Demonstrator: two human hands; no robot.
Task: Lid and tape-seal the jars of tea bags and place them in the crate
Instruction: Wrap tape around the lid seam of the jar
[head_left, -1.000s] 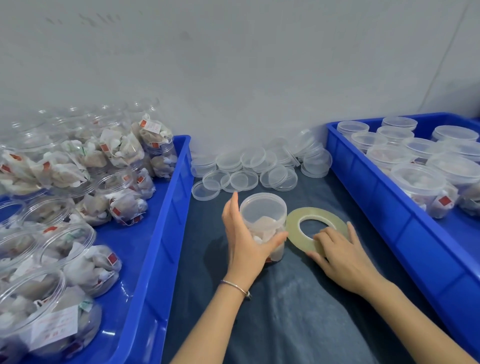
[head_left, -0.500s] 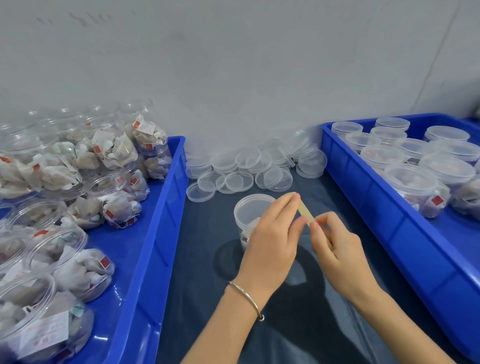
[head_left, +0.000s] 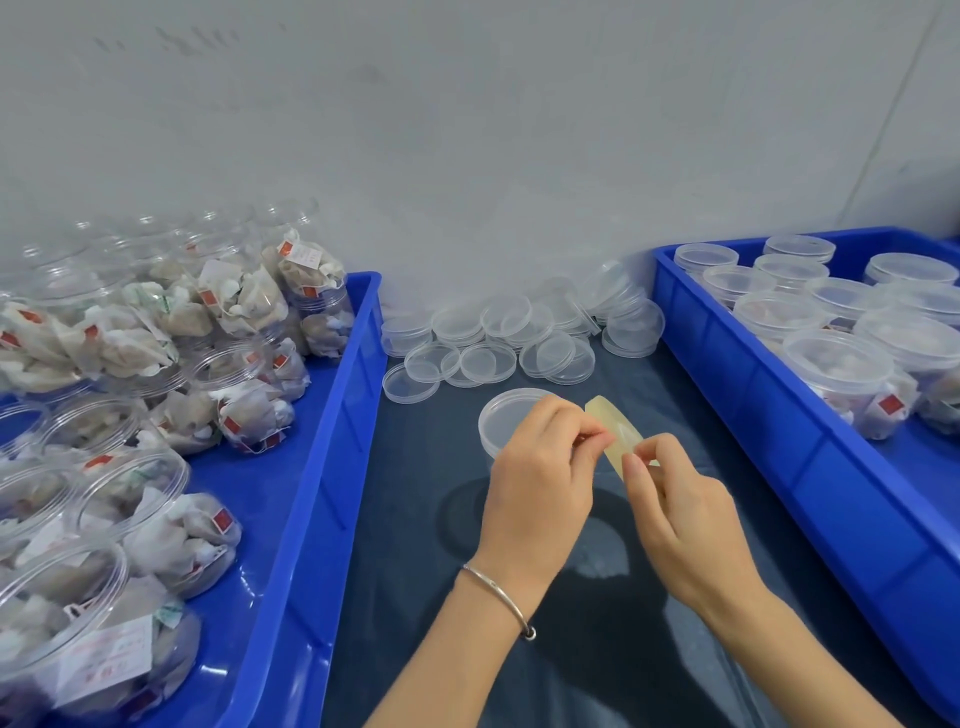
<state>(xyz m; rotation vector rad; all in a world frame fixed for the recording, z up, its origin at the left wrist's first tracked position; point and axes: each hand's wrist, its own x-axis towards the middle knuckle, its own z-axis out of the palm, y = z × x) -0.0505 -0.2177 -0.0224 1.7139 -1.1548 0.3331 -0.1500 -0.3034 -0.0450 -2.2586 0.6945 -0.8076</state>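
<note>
I see the jar (head_left: 511, 422) lidded, not yet taped; my left hand (head_left: 540, 483) and right hand (head_left: 675, 514) pinch the tape (head_left: 615, 434); many open jars (head_left: 124, 415) remain, sealed ones (head_left: 836, 364) fill the crate (head_left: 810, 467).

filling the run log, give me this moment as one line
step: peeling tape | left hand: pinches tape end | right hand: holds tape roll | lidded jar: on table, unsealed

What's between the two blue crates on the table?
In the head view, between the left crate and right crate: loose clear lids at the wall, a lidded jar, and both hands holding the tape roll.
</note>
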